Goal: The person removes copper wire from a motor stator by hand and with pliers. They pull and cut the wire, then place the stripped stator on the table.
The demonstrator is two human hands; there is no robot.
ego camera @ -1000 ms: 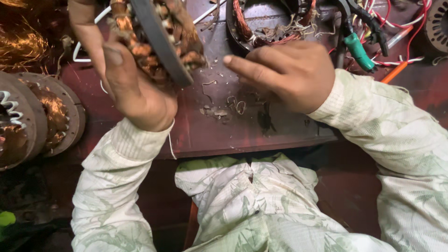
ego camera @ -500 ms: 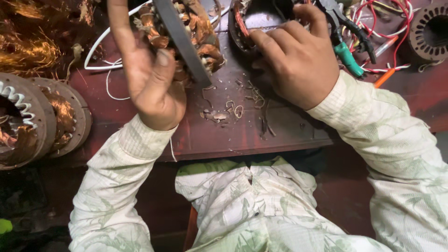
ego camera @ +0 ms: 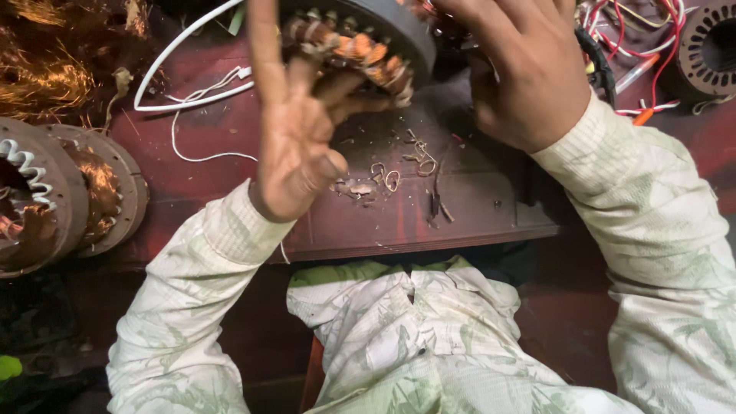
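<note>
Head view, looking down at dark red tabletop (ego camera: 230,192). Left hand (ego camera: 295,146) raised, fingers under motor stator (ego camera: 360,38) w/ copper windings, held tilted above tabletop near top edge. Right hand (ego camera: 529,77) gripping stator's far side. Wire scraps (ego camera: 383,180) below. Two more stators (ego camera: 69,192) at left.

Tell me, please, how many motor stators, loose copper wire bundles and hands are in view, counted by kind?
Stators: 4 – one held, two stacked at left, one bare at top right.
Copper bundles: 1.
Hands: 2 – left hand, right hand.
Total: 7.
</note>
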